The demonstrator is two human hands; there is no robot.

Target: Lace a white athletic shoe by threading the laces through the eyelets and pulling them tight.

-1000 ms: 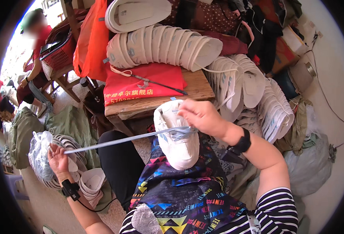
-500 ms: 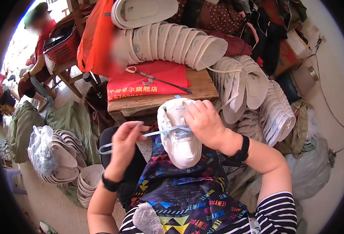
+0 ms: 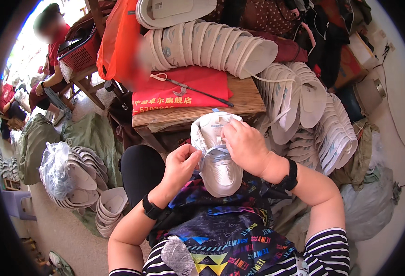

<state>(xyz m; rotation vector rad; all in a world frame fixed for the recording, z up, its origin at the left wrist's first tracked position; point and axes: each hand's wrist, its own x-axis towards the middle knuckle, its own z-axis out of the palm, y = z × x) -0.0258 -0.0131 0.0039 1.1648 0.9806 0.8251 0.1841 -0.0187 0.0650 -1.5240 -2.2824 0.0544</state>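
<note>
Lacing is the step in hand, as we judge it: we hold a white sneaker point(image 3: 217, 156) upright in our lap, toe toward us, against a multicoloured patterned apron point(image 3: 220, 230). Our left hand point(image 3: 180, 166) is closed in a narrow pinch on the flat pale-blue lace point(image 3: 210, 154), which runs from the fingers across the shoe's throat. Our right hand point(image 3: 246, 146) is curled over the right side of the upper, gripping the shoe and pressing on the eyelet row; whether it also pinches a lace end we cannot tell. The next move, in our judgement, calls for keeping the lace flat and untwisted and guiding its tip to the next eyelet while the right hand steadies the shoe. The upper looks smooth and matt, with a mesh-like toe panel; the lace is a thin woven ribbon. Just beyond the shoe stands a worn wooden table point(image 3: 243, 99) carrying a red bag point(image 3: 184, 87) with a slim metal tool point(image 3: 198, 89) on it and a row of nested white sneakers point(image 3: 211, 46). More stacked white shoes point(image 3: 312, 124) lie to our right, and pale soles point(image 3: 80, 177) are heaped on the floor to our left.
</note>
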